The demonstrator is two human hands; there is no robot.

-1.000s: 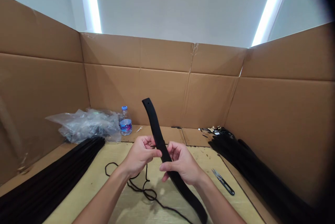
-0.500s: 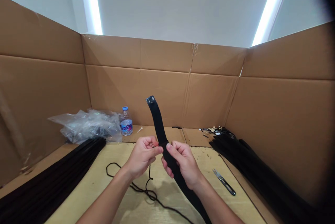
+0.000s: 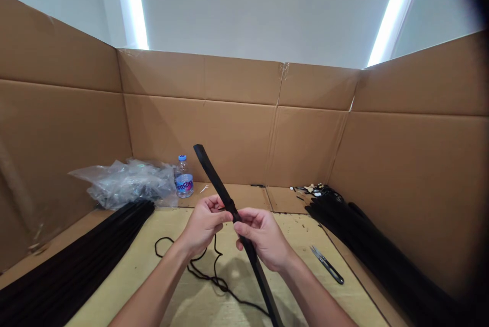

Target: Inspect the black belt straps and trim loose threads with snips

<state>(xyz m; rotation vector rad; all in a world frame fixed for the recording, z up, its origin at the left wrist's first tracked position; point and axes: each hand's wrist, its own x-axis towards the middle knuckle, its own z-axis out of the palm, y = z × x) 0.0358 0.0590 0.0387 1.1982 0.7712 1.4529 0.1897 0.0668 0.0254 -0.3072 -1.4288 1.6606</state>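
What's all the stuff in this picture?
Strap: 1, black, between both hands
Cord: 1, dark, below the hands
Snips: 1, black and silver, right
Bottle: 1, clear, back left
Plastic bags: uncountable, clear, beside bottle
Strip bundles: 2, black, left and right
Scraps: many, mixed, back right
Board: 1, yellowish, under the hands
Cardboard walls: 3, brown, around
Light strips: 2, white, top
Backdrop: 1, grey, top
Left hand, right hand: 1 each, bare, on strap
Forearms: 2, bare, below hands

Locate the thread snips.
In the head view, the thread snips lie on the yellow board, right of the right hand, left of the black strap bundle.
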